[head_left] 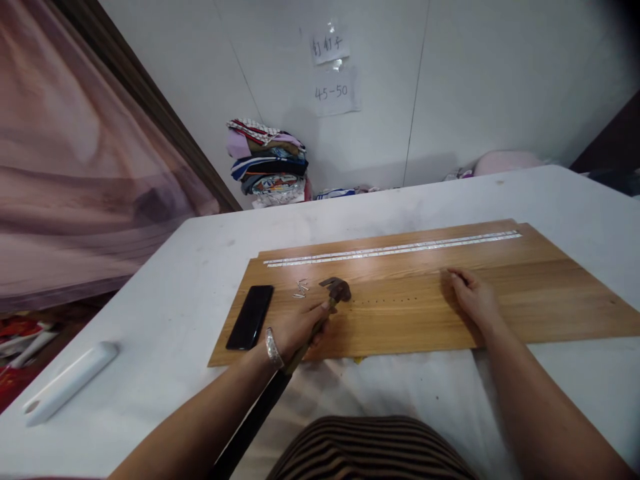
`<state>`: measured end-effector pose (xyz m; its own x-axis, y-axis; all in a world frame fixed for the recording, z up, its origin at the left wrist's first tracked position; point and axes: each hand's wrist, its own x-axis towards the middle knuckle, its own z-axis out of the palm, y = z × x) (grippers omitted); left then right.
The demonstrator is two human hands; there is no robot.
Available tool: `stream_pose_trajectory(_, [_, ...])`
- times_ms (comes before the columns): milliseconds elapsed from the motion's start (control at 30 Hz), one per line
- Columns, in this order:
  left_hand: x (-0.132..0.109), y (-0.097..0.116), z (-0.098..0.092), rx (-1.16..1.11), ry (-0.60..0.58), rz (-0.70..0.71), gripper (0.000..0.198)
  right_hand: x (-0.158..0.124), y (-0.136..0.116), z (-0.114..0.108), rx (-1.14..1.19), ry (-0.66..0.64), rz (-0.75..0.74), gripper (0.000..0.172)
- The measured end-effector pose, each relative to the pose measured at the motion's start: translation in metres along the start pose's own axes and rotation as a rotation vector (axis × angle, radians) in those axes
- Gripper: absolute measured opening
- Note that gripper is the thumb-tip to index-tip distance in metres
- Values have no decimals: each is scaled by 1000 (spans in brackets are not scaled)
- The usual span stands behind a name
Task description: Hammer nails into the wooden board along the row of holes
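A claw hammer (337,289) is in my left hand (300,328), gripped by the handle close to its head. The head is just over a wooden board (400,327), left of a row of small dark marks (383,301). Beyond the hammer's left side lies a small pile of nails (301,289). My right hand (470,293) is over the board, right of the marks, its fingers curled together; whether anything is between them is too small to tell. Two white measuring strips (390,251) run along the board's far side.
A black phone (250,317) lies on the board's left end. On the white table (165,313), a white long-handled object (70,383) lies at the left. Folded clothes (270,163) are stacked beyond the far edge. A pink curtain (90,153) hangs at the left.
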<state>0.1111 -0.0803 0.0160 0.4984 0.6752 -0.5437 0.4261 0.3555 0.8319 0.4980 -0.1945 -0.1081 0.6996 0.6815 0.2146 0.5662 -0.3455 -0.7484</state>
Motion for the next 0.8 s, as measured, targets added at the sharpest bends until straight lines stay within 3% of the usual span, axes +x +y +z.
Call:
stream_pose_trajectory(367, [2, -3, 1, 51, -6, 4, 63, 0, -3, 0, -26, 14, -1, 39])
stream_pose_trajectory(800, [0, 0, 1, 37, 4, -2, 55, -1, -7, -1, -23, 36, -8, 37])
